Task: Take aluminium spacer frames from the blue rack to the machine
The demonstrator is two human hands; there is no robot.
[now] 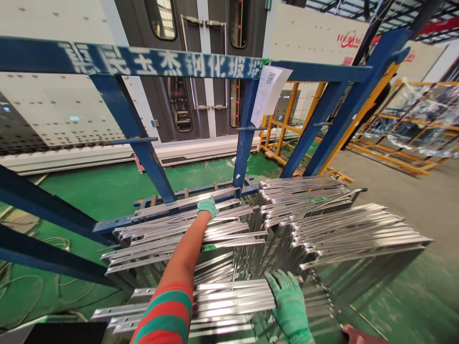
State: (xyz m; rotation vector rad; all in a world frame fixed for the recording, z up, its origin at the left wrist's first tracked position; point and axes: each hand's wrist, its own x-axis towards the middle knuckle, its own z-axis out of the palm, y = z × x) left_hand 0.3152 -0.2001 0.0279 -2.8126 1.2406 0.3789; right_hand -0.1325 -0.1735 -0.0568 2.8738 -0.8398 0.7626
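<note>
White stencilled characters reading 惠民玉杰钢化玻 run along the top beam of the blue rack [150, 59], the next one partly covered by a hanging paper sheet [269, 91] with a QR code and print too small to read. Behind the blue rack, red lettering [349, 39] on a white machine [308, 31] starts with "YU", the rest unclear. Silvery metal frames [222, 231] stand packed upright in rows before the blue rack; one green label [208, 248] on them ends in "570", another [319, 199] is illegible. Right of the blue rack, a yellow rack [392, 151] holds a shiny, see-through load [419, 110]. The gloved left grip [207, 207] curls over frames nearest the blue rack; the gloved right grip [289, 303] lies at the ends of frames farther out from it, fingers slightly apart. Whether either pinches a frame, I cannot tell.
</note>
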